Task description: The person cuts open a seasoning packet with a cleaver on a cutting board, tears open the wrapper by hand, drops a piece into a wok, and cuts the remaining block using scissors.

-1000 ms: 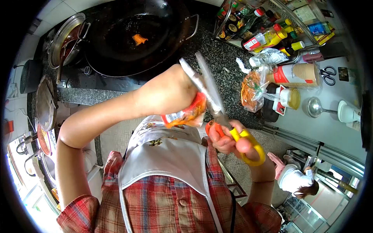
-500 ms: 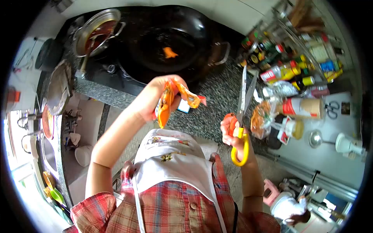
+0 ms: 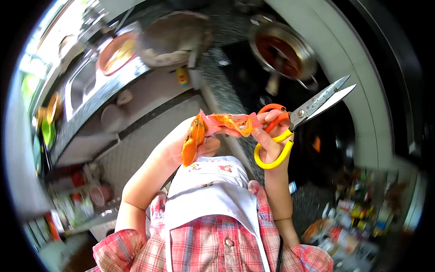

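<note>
An orange sauce packet (image 3: pixel 194 139), limp and smeared with orange paste, is gripped by my left hand (image 3: pixel 176 144) in front of the white apron. Its torn pink-and-orange end stretches across to my right hand (image 3: pixel 271 144), whose fingertips touch it. Looped over that right hand are scissors (image 3: pixel 300 114) with orange and yellow handles, their blades slightly apart and pointing up and right. Behind them is a black wok (image 3: pixel 299 170) with a small orange lump (image 3: pixel 316 144) in it.
A steel pot (image 3: pixel 306 52) of red-brown liquid with a ladle stands on the stove. Left of it lies a large round lid (image 3: pixel 174 34). A sink (image 3: pixel 81 86) and a red-rimmed dish (image 3: pixel 105 61) are on the left counter. Several bottles (image 3: pixel 362 213) crowd the lower right.
The view has swung left, so the wok now appears at the right. My right hand, with the scissors, has come up beside my left hand and reached the packet's end.
</note>
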A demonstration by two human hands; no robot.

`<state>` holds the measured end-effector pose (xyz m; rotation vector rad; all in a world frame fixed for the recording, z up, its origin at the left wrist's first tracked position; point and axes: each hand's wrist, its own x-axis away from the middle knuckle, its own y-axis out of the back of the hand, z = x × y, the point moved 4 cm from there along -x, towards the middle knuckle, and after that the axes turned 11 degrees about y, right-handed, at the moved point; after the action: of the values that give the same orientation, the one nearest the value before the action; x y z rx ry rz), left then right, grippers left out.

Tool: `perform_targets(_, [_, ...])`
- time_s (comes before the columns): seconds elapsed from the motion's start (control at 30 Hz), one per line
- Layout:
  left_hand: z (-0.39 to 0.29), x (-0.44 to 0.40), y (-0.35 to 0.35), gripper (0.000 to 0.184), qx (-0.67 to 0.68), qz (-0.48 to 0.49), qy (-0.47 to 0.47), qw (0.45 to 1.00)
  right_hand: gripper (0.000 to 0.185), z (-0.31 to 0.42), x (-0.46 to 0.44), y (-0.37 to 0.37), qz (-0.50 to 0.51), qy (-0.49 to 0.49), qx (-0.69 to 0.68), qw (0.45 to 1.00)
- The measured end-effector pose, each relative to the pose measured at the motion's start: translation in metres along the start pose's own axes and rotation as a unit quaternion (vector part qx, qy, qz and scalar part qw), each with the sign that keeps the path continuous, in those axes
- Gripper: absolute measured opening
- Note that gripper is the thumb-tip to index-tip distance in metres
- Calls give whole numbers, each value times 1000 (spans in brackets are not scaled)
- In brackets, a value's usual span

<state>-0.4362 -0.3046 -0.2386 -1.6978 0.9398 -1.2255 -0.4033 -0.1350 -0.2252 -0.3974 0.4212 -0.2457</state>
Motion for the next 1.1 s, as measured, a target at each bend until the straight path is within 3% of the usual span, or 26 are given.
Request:
perform_targets(0.07, [-24,40,40,49,-66,-36,-73,995,32,-37,-19,-55,44,-44,-5,998])
perform_targets(0.13, [-42,82,51,55,-20,-56,-137,989,26,-69,-39,-105,89,-67,13,994])
perform_targets(0.2, [-60,127,78,61,16,-16,-243,970,20,-105,-59,-162,125,-116,42,985])
perform_targets(0.23, [-64,151,94,62,63,-22,-289,955,18,-125,-69,-190,153,-112,87,978])
perform_targets(0.3, [-69,202,132,58,131,-37,-409,902,19,-174,-83,-248,202,-152,41,967])
perform_targets(0.4, [-44,268,196,50,236,-35,-590,771,23,-248,-77,-334,269,-230,-1,935])
perform_targets(0.47, [-19,307,230,39,303,23,-684,663,24,-289,-50,-403,368,-274,-10,888])
perform_targets(0.57, [23,347,248,26,369,24,-778,508,26,-351,32,-487,477,-374,-44,794])
perform_targets(0.67, [56,370,273,25,393,29,-840,374,25,-414,139,-544,554,-421,-5,718])
perform_targets(0.8, [90,404,324,26,419,94,-861,272,24,-509,309,-620,597,-439,4,671])
perform_targets(0.87, [107,422,358,15,437,112,-860,237,24,-545,392,-664,608,-450,17,654])
perform_targets(1.0, [141,450,419,15,512,133,-831,173,29,-590,547,-762,572,-483,-47,662])
perform_targets(1.1, [159,467,454,15,537,123,-823,140,23,-649,654,-830,573,-511,-107,631])
